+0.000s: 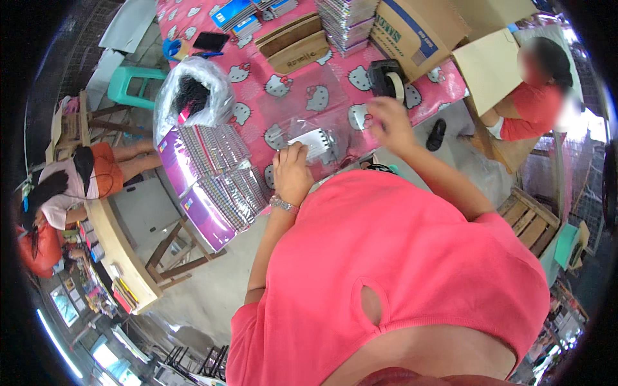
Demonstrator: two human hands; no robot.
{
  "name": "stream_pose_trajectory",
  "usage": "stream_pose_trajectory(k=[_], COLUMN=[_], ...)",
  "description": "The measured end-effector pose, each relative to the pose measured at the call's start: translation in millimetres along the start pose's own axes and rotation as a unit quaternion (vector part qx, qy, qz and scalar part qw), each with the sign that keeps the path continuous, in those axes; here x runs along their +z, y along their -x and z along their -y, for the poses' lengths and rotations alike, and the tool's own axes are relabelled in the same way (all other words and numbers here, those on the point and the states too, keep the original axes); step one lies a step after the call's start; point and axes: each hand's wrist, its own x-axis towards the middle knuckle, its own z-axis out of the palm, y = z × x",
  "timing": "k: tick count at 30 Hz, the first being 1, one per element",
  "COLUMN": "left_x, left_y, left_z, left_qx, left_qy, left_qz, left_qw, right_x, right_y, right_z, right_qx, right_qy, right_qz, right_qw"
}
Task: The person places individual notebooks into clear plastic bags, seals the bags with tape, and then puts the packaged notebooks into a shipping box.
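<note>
A small white spiral notepad [313, 143] lies in a clear plastic sleeve near the table's front edge. My left hand [293, 172], with a metal watch at the wrist, presses its closed fingers on the notepad's left side, holding it against the table. My right hand [391, 125] is raised to the right of the notepad, in front of a black tape dispenser [380, 76] with a roll of tape. Its fingers are bent and smeared by motion; whether something thin is between them cannot be made out. More clear plastic [302, 87] lies flat beyond the notepad.
Shrink-wrapped notebooks [215, 174] and a plastic bag with dark contents [193, 96] stand left. A cardboard holder [295, 48], a notebook stack [347, 22] and a carton [418, 38] are at the back. Another person [534, 96] is right, another [71, 177] left.
</note>
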Motion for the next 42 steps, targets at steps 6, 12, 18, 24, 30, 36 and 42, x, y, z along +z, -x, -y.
stream_pose_trajectory(k=[6, 12, 18, 24, 30, 36, 42], left_x=[21, 24, 23, 20, 16, 18, 19], left_y=[1, 7, 12, 12, 9, 8, 10], left_z=[-3, -1, 3, -2, -10, -13, 0], left_qx=[0.022, 0.029, 0.03, -0.019, -0.075, -0.079, -0.092], left_qy=[-0.024, -0.011, 0.009, 0.04, 0.075, 0.081, 0.209], left_qz=[0.0, 0.003, -0.006, 0.005, -0.013, 0.011, -0.06], left_qw=[0.999, 1.0, 0.999, 0.999, 0.994, 0.994, 0.972], right_x=[14, 22, 25, 64, 82, 83, 36], right_y=[78, 86, 117, 19, -77, -66, -52], right_z=[-88, -74, -53, -14, 55, 47, 43], right_qx=[0.408, 0.449, 0.509, 0.383, -0.032, -0.03, -0.105], right_qy=[-0.124, -0.488, -0.659, -0.707, -0.149, 0.03, -0.073], right_qz=[-0.041, -0.171, -0.098, 0.234, 0.274, 0.284, 0.298], right_qw=[0.904, 0.728, 0.545, 0.546, 0.95, 0.958, 0.946])
